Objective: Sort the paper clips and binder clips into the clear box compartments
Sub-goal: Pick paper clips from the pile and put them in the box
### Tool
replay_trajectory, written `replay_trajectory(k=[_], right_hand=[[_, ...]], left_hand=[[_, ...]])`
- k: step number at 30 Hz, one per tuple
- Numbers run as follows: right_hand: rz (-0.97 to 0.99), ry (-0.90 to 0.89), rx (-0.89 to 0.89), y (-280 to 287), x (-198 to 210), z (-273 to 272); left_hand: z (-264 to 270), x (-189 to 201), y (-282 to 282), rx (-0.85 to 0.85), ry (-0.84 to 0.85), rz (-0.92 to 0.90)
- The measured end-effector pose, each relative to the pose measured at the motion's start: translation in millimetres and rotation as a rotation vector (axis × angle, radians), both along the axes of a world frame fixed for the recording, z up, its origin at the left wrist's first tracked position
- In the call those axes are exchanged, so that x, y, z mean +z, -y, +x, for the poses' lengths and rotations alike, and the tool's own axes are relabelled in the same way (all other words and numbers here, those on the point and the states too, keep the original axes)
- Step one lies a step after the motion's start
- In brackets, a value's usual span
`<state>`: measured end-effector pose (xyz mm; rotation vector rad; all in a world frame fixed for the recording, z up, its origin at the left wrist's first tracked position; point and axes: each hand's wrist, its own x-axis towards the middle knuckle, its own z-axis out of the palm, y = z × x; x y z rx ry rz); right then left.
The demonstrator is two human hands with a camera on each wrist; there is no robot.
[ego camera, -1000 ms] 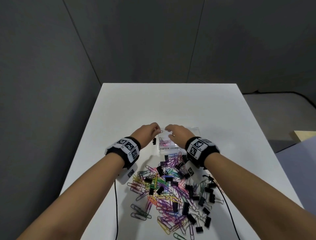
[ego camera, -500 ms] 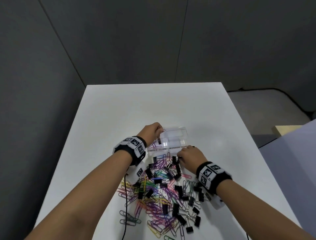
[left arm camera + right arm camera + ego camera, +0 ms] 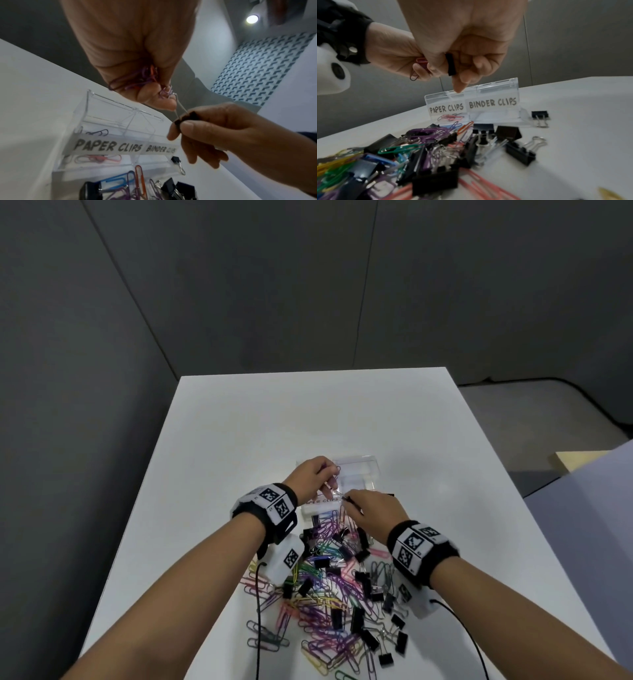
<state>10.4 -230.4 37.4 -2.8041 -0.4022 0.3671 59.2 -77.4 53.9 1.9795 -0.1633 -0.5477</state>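
Observation:
The clear box (image 3: 359, 474) stands mid-table, labelled PAPER CLIPS on the left and BINDER CLIPS on the right (image 3: 488, 104). A few pink and dark paper clips (image 3: 450, 116) lie in the left compartment. My left hand (image 3: 327, 482) hovers over the box front and grips a bunch of purple and orange paper clips (image 3: 137, 79). My right hand (image 3: 351, 501) meets it, pinching a black binder clip (image 3: 188, 117) whose wire handle (image 3: 180, 106) reaches up to the left fingertips (image 3: 164, 104). In the right wrist view the binder clip (image 3: 450, 65) sits between thumb and fingers.
A mixed pile of coloured paper clips and black binder clips (image 3: 335, 587) covers the near part of the white table (image 3: 239, 422). One binder clip (image 3: 540, 116) lies alone just right of the box. Wrist cables (image 3: 257, 611) trail across the pile's edges.
My right hand has lifted from the pile's far edge with a binder clip and come up against my left hand. The left hand stays by the box with its paper clips.

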Motion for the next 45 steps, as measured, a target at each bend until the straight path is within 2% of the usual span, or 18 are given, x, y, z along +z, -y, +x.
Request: replay_trajectory(k=[5, 11, 17, 24, 29, 34, 37, 40, 45], right_hand=[[-0.036, -0.018, 0.055, 6.0, 5.4, -7.9], [-0.075, -0.04, 0.085, 14.8, 1.9, -12.5], [0.023, -0.049, -0.076, 19.3, -0.2, -3.2], [0.057, -0.066, -0.191, 33.0, -2.8, 8.2], [-0.174, -0.063, -0.042, 46.2, -16.9, 2.5], [-0.304, -0.04, -0.003, 54.7, -29.1, -9.1], [-0.282, 0.011, 0.001, 59.0, -36.8, -11.8], [-0.216, 0.095, 0.074, 53.0, -39.9, -11.0], [-0.219, 0.123, 0.223, 35.7, -49.9, -12.3]], left_hand=[[4.5, -5.1, 16.9, 0.004, 0.078, 0.14], [8.6, -9.7, 26.3, -0.081, 0.102, 0.265], [1.1, -12.7, 23.7, -0.201, 0.152, 0.419], [-0.4, -15.2, 1.3, -0.216, 0.159, 0.516], [14.1, -6.8, -8.3, -0.228, 0.253, 0.643], [24.5, -1.2, -1.1, -0.358, 0.292, 0.758], [22.6, 3.7, -0.1, -0.39, 0.388, 0.829], [9.2, 3.2, 2.0, -0.441, 0.551, 0.812], [-26.3, -21.6, 8.0, -0.662, 0.502, 0.919]])
